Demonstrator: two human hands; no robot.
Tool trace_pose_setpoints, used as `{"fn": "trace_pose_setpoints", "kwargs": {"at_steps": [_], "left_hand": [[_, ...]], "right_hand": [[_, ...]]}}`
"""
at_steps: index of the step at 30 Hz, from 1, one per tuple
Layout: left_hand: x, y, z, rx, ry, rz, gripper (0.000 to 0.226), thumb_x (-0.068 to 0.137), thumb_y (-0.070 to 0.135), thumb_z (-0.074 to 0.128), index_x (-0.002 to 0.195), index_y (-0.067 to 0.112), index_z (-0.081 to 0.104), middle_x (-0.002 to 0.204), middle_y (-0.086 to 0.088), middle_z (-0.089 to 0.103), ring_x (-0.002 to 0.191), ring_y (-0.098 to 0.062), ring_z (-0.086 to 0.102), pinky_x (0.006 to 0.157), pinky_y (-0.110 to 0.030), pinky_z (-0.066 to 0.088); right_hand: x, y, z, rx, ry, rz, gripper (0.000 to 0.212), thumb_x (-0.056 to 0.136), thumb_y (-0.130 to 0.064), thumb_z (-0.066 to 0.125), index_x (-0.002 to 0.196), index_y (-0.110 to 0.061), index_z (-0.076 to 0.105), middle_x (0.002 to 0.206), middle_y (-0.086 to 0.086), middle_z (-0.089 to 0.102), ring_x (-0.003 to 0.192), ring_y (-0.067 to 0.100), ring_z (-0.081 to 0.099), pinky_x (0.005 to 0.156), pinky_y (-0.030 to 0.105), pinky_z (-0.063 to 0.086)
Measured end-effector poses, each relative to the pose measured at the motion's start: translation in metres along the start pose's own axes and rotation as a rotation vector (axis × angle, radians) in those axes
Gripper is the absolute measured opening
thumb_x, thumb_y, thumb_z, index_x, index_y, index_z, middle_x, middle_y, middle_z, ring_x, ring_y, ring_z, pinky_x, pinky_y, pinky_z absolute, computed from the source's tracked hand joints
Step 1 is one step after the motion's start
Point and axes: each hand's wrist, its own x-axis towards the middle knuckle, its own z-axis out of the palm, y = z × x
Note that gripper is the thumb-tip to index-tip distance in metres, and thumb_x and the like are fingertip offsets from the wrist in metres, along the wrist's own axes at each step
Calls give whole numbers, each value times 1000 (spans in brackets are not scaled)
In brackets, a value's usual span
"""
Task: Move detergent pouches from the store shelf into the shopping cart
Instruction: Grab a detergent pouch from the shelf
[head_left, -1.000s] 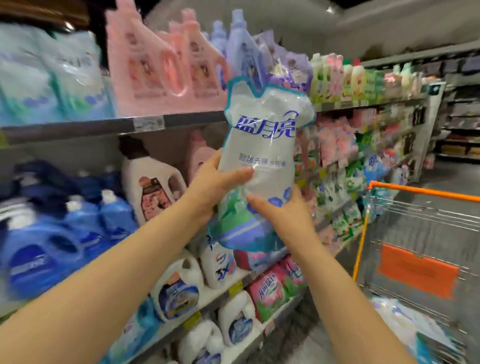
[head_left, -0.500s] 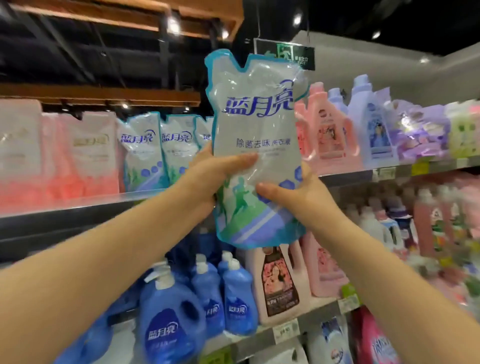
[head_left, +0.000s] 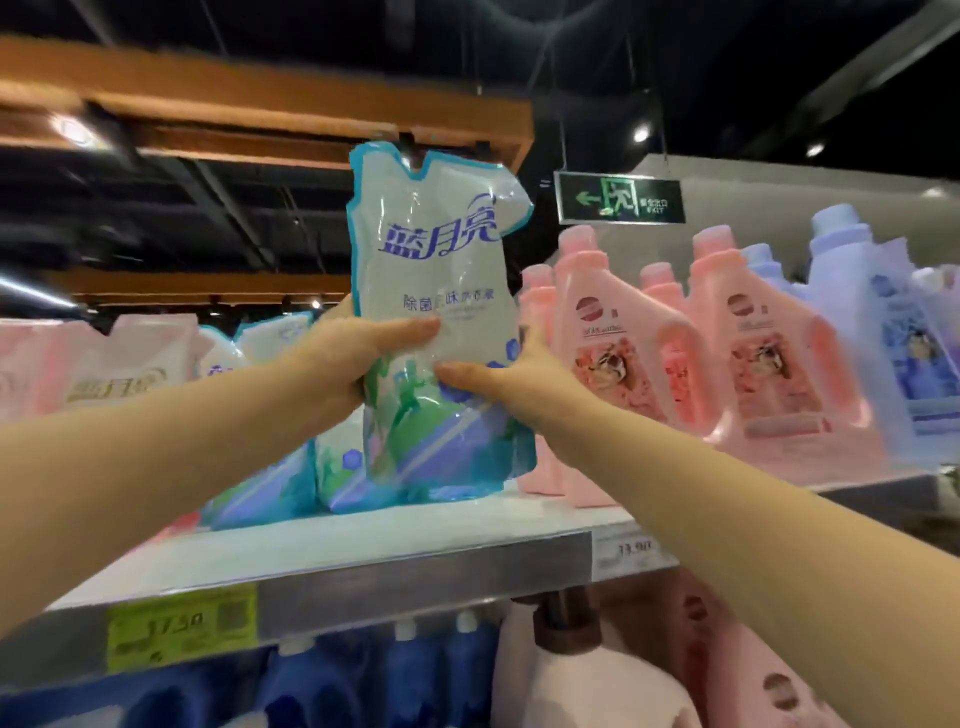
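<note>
Both of our hands hold one detergent pouch (head_left: 441, 260) upright in front of the upper shelf (head_left: 415, 577). Our left hand (head_left: 353, 358) grips its left edge, thumb laid flat across the printed front and fingers hidden behind. Our right hand (head_left: 514, 376) grips the right edge a little lower, thumb pressed on the front, its fingers wrapped round the back. The two thumbs nearly meet at the middle of the pouch.

The pouch is white with a teal border, blue lettering near the top and green and blue artwork at the bottom. Its lower edge hangs close to the shelf board; we cannot tell whether it touches. Just behind and to its left, matching pouches (head_left: 270, 467) stand in a row on the same board, with pale pink pouches (head_left: 104, 369) further left. To the right stand pink bottles (head_left: 628, 364), then a lilac bottle (head_left: 857, 312).

On the shelf's front edge we see a yellow price tag (head_left: 182, 626) and a white price tag (head_left: 628, 551). Blue bottles (head_left: 415, 670) sit blurred on the level below. A green exit sign (head_left: 618, 198) hangs from the dark ceiling above the pink bottles.
</note>
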Motion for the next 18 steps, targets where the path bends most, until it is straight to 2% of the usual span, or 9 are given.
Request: {"fn": "trace_pose_setpoints", "kwargs": {"at_steps": [2, 4, 6, 8, 11, 13, 14, 16, 18], "left_hand": [[10, -24, 3, 90, 21, 24, 64, 51, 2, 77, 113, 8, 63, 101, -8, 72, 91, -23, 69, 78, -30, 57], [15, -48, 4, 148, 85, -12, 69, 40, 17, 83, 107, 10, 66, 98, -8, 73, 89, -21, 69, 81, -31, 56], [22, -71, 0, 155, 136, -71, 79, 34, 27, 85, 108, 10, 66, 98, -10, 73, 91, -25, 70, 86, -39, 54], [29, -85, -3, 154, 119, -114, 78, 41, 24, 88, 113, 9, 64, 98, -11, 73, 90, -26, 70, 86, -42, 54], [40, -97, -6, 142, 85, -149, 55, 64, 13, 80, 115, 8, 61, 97, -11, 73, 87, -23, 71, 74, -34, 57], [42, -99, -9, 135, 47, -172, 57, 65, 16, 75, 118, 8, 58, 99, -12, 72, 88, -24, 71, 72, -33, 58], [43, -100, -12, 130, 35, -181, 56, 65, 16, 74, 118, 7, 58, 96, -12, 73, 84, -22, 71, 68, -31, 58], [43, -100, -17, 132, 23, -194, 53, 66, 15, 73, 116, 6, 58, 88, -9, 74, 74, -17, 72, 58, -25, 57], [45, -100, -22, 150, 1, -217, 55, 65, 16, 73, 116, 6, 58, 87, -7, 73, 69, -15, 71, 57, -23, 57]], "right_hand": [[23, 13, -7, -52, 21, -4, 73, 67, -19, 84, 121, -6, 37, 108, 5, 61, 81, 14, 61, 64, 22, 53], [41, 30, -8, -120, 24, 27, 84, 59, -31, 89, 122, -7, 40, 106, 1, 62, 82, 13, 59, 51, 17, 50], [52, 47, -7, -193, 10, 103, 99, 43, -45, 91, 123, -12, 42, 107, 3, 63, 87, 17, 63, 59, 25, 54], [63, 54, -10, -162, 14, 187, 104, 34, -51, 86, 122, -11, 47, 109, 9, 64, 88, 23, 65, 66, 34, 57], [79, 41, -16, 24, -12, 226, 62, 61, -41, 82, 111, -8, 63, 106, 17, 69, 81, 26, 69, 71, 41, 60], [85, 28, -18, 118, -55, 233, 30, 82, -38, 69, 99, -13, 65, 92, 8, 73, 69, 18, 69, 63, 31, 59], [88, 23, -19, 122, -68, 239, 26, 86, -41, 64, 93, -16, 64, 78, 2, 73, 60, 14, 69, 56, 27, 58], [92, 14, -18, 127, -30, 241, 32, 88, -49, 56, 87, -18, 59, 54, -3, 68, 45, 10, 64, 50, 25, 55], [98, 10, -16, 155, 60, 244, 39, 91, -54, 48, 90, -16, 58, 57, -1, 67, 49, 12, 64, 54, 27, 50]]}}
